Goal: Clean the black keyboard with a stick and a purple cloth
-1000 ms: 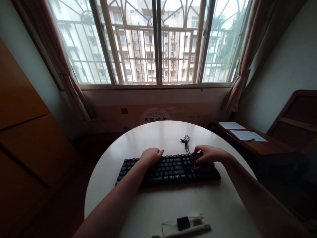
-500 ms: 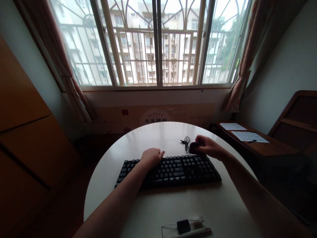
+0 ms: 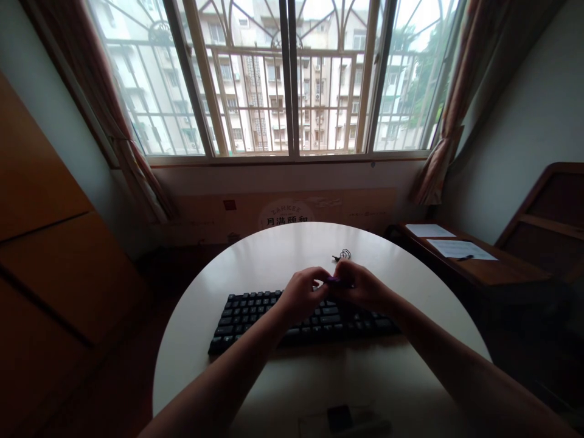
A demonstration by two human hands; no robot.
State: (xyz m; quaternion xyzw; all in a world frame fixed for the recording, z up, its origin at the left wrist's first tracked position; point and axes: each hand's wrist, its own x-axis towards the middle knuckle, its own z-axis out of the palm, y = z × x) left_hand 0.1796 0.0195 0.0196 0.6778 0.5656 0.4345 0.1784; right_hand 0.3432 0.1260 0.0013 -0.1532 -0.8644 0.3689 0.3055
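Both hands meet over a black keyboard (image 3: 241,313) that lies on a round white table (image 3: 191,340). Between them is a small, flat-looking, dark purple object (image 3: 336,281), whose kind I cannot make out. My right hand (image 3: 361,287) is closed around its right part and hides much of it. At its left end, the fingers of my left hand (image 3: 302,294) are closed in a pinch. Just beyond my right hand a thin black coiled cable (image 3: 343,255) rests on the tabletop. My hands and forearms cover the keyboard's middle and upper right.
Near the table's front edge lies a small black square item (image 3: 340,417) with dim, hard-to-see things around it. To the right, a wooden side table (image 3: 502,267) bears sheets of paper (image 3: 462,249) and a pen. A barred window and curtains are ahead.
My left hand has moved right from the keyboard's top edge to the purple object. My right hand has brought that object left and nearer. The area at the table's front looks darker.
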